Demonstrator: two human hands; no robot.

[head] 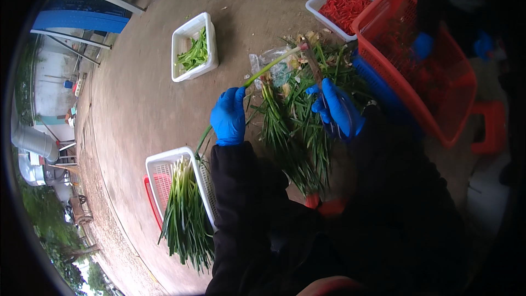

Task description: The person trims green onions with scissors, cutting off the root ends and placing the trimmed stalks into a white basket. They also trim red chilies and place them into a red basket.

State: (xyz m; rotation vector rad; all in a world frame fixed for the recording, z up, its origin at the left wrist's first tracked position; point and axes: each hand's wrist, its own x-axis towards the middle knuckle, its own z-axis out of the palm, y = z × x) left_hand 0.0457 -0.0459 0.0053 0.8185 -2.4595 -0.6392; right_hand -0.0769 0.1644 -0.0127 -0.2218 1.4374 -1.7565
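My left hand (229,116), in a blue glove, is closed around a long green onion (274,62) whose root end points up and to the right. My right hand (337,109), gloved in blue too, grips scissors (313,63) with the blades at the onion's root end. Below them on the ground lie a bunch of green onions (283,144) and a heap of loose leaves and trimmings (341,65), beside a crumpled clear plastic bag (269,59). At the lower left, a white basket (191,153) holds green onions with pale stalks (185,205).
A white basket (174,55) with green vegetable pieces stands at upper left. Top right are a white basket (318,2) of red chillies and a large red basket (415,80), where a co-worker's gloved hands (422,46) show. A red stool (495,127) stands far right.
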